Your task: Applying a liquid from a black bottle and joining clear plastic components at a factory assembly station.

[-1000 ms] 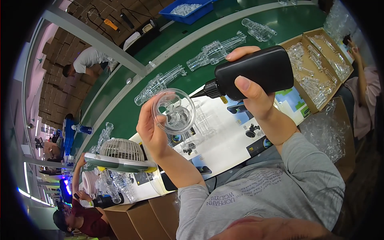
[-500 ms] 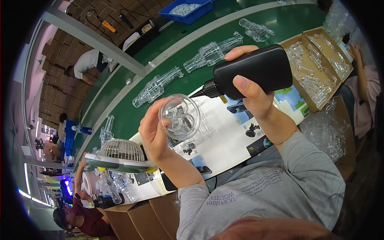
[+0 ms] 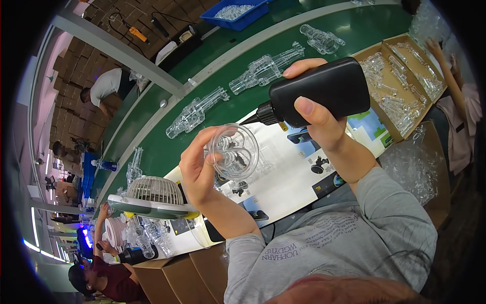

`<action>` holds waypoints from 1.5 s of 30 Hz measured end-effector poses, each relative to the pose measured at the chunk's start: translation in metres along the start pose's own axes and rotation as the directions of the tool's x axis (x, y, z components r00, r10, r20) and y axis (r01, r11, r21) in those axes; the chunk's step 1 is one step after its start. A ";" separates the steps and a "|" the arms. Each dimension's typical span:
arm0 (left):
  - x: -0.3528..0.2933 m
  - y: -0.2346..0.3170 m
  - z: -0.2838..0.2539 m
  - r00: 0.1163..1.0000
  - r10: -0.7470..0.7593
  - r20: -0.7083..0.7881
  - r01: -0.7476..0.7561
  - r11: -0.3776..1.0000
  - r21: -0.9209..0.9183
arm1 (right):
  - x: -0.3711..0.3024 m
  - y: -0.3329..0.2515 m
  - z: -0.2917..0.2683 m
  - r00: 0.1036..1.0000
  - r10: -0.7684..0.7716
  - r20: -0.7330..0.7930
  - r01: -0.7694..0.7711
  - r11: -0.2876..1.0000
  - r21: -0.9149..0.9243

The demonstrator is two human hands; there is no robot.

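Note:
My right hand (image 3: 324, 119) grips a black squeeze bottle (image 3: 324, 91) tilted on its side, its narrow pointed nozzle (image 3: 250, 120) aimed left. At the upper rim of a round clear plastic part (image 3: 236, 152) the nozzle tip touches or nearly touches; I cannot tell which. My left hand (image 3: 198, 164) is closed on that clear part, fingers round its left side, thumb inside the rim. Curved clear shapes show within it. Beyond my hands, several clear plastic assemblies (image 3: 198, 112) lie on the green conveyor belt (image 3: 223, 66).
Printed sheets (image 3: 283, 177) cover the table below my hands. A small fan (image 3: 154, 195) stands left. At right is a cardboard box (image 3: 387, 50) of clear parts, beside bagged clear pieces (image 3: 412, 172). A blue bin (image 3: 235, 12) sits at the far side. Co-workers are left and right.
The clear part in my left hand has shifted slightly right and turned a little under the nozzle. The assemblies on the belt have moved slightly left. My right hand has hardly moved.

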State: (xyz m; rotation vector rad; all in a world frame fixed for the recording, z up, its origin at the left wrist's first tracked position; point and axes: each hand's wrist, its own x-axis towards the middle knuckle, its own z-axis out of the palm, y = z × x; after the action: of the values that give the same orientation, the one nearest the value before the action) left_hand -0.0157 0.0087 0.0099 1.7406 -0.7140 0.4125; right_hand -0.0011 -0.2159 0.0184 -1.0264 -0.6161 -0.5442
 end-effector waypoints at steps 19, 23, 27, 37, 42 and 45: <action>0.001 -0.002 0.001 0.984 -0.098 0.148 0.083 0.991 0.107 | -0.003 -0.003 0.001 0.998 0.048 0.043 -0.047 0.998 -0.031; 0.004 -0.004 0.002 0.980 -0.096 0.176 0.073 0.988 0.136 | -0.004 -0.002 -0.001 0.995 0.054 0.086 -0.044 0.993 -0.106; 0.005 -0.003 0.003 0.981 -0.083 0.175 0.049 0.980 0.192 | -0.005 -0.002 0.003 0.998 0.018 0.055 -0.018 1.000 0.010; 0.008 -0.005 0.004 0.987 -0.074 0.141 0.034 0.964 0.265 | -0.008 -0.005 0.005 0.988 0.068 0.135 -0.069 0.998 0.003; 0.009 -0.009 -0.001 0.985 -0.008 0.174 -0.047 0.950 0.310 | -0.012 0.002 0.009 0.991 0.089 0.097 -0.093 0.995 0.047; 0.009 -0.006 0.003 0.993 0.011 0.119 -0.045 0.957 0.288 | -0.013 0.001 0.011 0.995 0.081 0.058 -0.082 0.996 0.025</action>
State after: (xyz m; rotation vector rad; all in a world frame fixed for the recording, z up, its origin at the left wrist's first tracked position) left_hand -0.0053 0.0048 0.0106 2.0469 -0.7924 0.4559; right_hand -0.0121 -0.2039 0.0134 -1.0398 -0.6271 -0.4353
